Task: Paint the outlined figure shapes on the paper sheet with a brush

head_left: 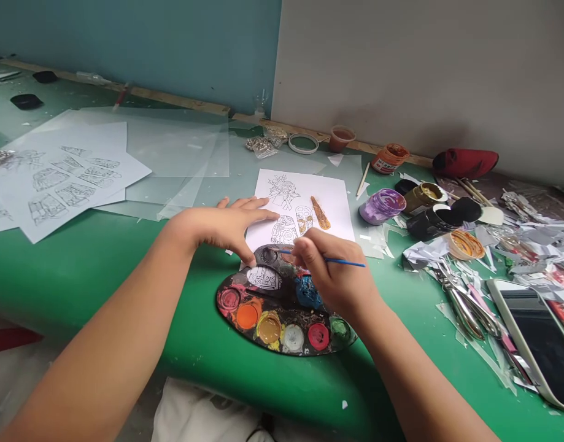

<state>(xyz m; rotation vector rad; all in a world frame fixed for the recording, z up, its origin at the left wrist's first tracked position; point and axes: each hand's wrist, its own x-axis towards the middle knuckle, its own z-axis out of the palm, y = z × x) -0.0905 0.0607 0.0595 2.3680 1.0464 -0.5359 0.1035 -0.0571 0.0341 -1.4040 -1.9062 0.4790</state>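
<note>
My right hand (333, 270) is closed on a thin blue paintbrush (346, 262), its tip over the far side of a round paint palette (282, 304) with several coloured wells. A small cut-out piece with a line drawing (263, 277) lies on the palette. My left hand (231, 225) rests with fingers stretched out, touching the palette's edge and a white sheet of line drawings (304, 205), one of them painted gold-brown.
Green table (125, 258) with printed sheets (65, 178) and clear plastic sheets at left. Open paint pots (382, 205), crumpled scraps, pliers (463, 301) and a tablet (539, 344) crowd the right. A tape ring (303, 143) and a cup (341, 138) stand near the wall.
</note>
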